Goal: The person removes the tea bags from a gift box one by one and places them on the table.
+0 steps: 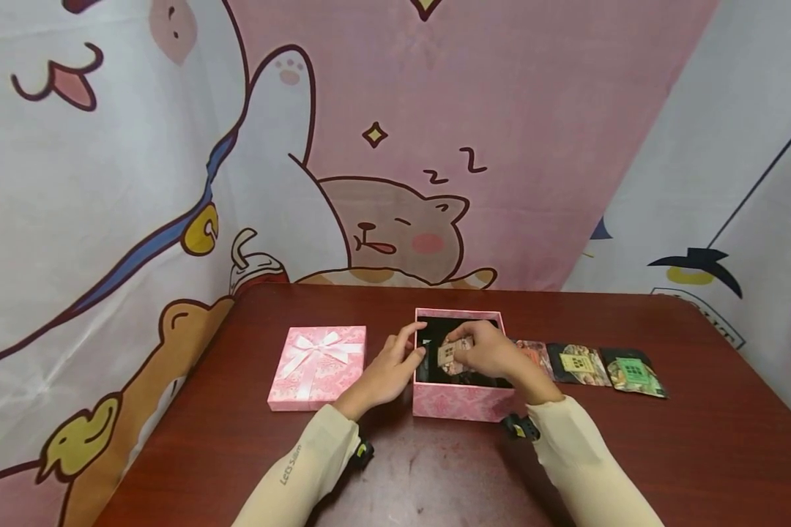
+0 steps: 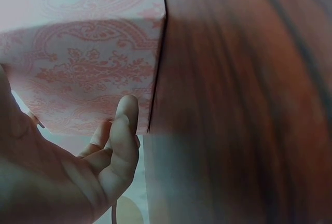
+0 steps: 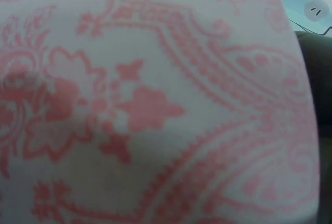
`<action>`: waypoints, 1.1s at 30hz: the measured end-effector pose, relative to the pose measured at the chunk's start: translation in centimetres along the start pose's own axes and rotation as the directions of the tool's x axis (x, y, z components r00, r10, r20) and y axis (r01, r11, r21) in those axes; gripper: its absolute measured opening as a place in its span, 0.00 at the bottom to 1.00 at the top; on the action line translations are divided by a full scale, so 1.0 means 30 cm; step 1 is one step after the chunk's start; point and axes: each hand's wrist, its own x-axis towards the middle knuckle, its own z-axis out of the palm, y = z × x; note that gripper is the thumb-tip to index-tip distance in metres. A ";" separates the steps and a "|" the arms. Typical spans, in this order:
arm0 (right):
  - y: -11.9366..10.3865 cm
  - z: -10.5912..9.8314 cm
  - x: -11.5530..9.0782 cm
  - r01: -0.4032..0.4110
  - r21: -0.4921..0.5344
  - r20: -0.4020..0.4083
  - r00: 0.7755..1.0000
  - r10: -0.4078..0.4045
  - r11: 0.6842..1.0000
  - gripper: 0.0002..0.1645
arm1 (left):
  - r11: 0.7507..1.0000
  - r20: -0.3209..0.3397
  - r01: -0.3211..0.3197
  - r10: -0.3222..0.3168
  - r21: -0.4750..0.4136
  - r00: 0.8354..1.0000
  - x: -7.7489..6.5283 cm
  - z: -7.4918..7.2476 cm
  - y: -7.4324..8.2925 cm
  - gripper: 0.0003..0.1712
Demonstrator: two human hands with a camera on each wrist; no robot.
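Observation:
An uncovered pink patterned gift box (image 1: 461,402) with a dark interior stands on the table. My left hand (image 1: 390,369) holds its left wall, thumb and index finger at the rim; in the left wrist view the other fingers (image 2: 124,130) bend against the outer side. Inside the box's opening, my right hand (image 1: 491,351) grips a small packet with a tan label (image 1: 447,354), its fingers partly covering it. The right wrist view is filled by the box's patterned wall (image 3: 150,110), and the hand is hidden there.
The matching pink lid (image 1: 318,369) with a white ribbon bow lies left of the box. To the right lie a red-labelled packet (image 1: 536,354), a yellow-labelled packet (image 1: 578,364) and a green-labelled packet (image 1: 633,372) in a row. A cartoon-printed cloth (image 1: 501,95) hangs behind the brown table (image 1: 428,483).

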 end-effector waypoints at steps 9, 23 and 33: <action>0.005 -0.015 -0.015 0.011 0.071 0.008 1.000 -0.012 0.997 0.17 | 1.000 -0.009 0.002 -0.002 0.003 1.000 0.001 0.005 0.000 0.26; 0.010 -0.052 -0.039 0.024 0.056 -0.002 1.000 -0.023 0.998 0.16 | 1.000 -0.026 -0.015 0.015 0.000 1.000 0.003 0.012 -0.009 0.26; 0.004 -0.077 -0.067 0.027 0.084 0.003 1.000 -0.027 0.996 0.18 | 1.000 -0.016 -0.027 0.027 0.000 1.000 0.002 0.007 -0.001 0.26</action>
